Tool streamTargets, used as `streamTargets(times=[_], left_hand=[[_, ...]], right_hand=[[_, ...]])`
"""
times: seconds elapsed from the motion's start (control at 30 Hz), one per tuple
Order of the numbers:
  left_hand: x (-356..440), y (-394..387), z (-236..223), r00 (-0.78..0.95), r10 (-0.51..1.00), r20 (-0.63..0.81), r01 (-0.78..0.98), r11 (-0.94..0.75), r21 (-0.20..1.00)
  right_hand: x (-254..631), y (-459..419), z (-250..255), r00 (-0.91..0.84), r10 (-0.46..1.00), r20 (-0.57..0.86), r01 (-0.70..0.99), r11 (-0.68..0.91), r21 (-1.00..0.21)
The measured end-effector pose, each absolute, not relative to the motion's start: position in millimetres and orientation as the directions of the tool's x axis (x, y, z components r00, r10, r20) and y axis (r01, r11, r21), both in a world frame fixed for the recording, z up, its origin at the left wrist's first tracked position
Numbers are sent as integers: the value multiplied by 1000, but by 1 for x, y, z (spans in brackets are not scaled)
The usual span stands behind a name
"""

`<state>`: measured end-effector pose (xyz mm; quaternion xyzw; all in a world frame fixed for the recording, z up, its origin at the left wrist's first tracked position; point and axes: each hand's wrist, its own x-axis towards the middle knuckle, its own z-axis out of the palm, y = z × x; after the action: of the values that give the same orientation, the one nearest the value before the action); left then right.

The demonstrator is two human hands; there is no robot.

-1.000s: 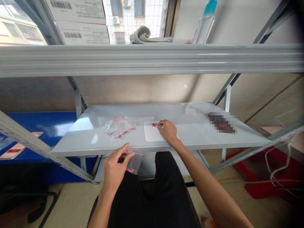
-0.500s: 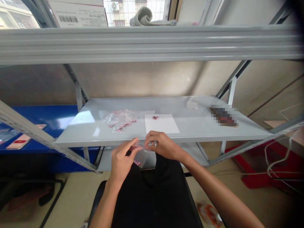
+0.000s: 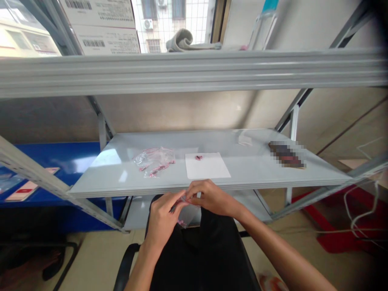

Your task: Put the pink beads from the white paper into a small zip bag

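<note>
A small clear zip bag [image 3: 188, 214] is pinched at its top edge by the left hand [image 3: 162, 218] and the right hand [image 3: 209, 198], both closed on it, above the person's black-clad lap. Pink beads [image 3: 182, 222] are seen low in the bag. Beyond the hands, a white sheet of paper [image 3: 207, 166] is laid on a grey steel shelf [image 3: 115, 165], with a small pink piece [image 3: 199, 157] on it. To the sheet's left lies a heap of clear bags [image 3: 154, 161] with pink contents. A pixelated object [image 3: 286, 155] lies at the shelf's right end (blurred, nothing legible). Barcode labels [image 3: 93, 43] are carried by cartons higher up, though their print is too small to be read.
</note>
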<state>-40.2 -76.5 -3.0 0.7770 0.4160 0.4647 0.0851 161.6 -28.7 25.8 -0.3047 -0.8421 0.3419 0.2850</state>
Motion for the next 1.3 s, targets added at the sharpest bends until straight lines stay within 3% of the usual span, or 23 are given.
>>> streamTargets(times=[0.13, 0.23, 0.33, 0.6, 0.97, 1.2, 1.3], left_hand=[[-42, -76, -5, 203, 735, 647, 567, -627, 534], [-44, -75, -7, 188, 742, 643, 565, -618, 547], [-44, -75, -9, 181, 748, 638, 552, -614, 564], [-47, -71, -3, 168, 721, 672, 562, -630, 535], [-50, -71, -6, 157, 748, 644, 585, -596, 550], [-51, -72, -1, 145, 754, 641, 594, -584, 553], [-51, -72, 0, 145, 759, 635, 592, -580, 559]], right_hand=[[175, -13, 30, -570, 759, 315, 312, 555, -771], [191, 25, 31, -223, 895, 386, 516, 445, -732], [201, 67, 22, -77, 920, 385, 721, 318, -616], [198, 99, -13, -97, 928, 360, 795, 290, -533], [195, 96, -13, -76, 929, 363, 821, 265, -506], [195, 87, -8, -46, 927, 371, 813, 251, -525], [192, 58, -3, -144, 896, 419, 680, 397, -616]])
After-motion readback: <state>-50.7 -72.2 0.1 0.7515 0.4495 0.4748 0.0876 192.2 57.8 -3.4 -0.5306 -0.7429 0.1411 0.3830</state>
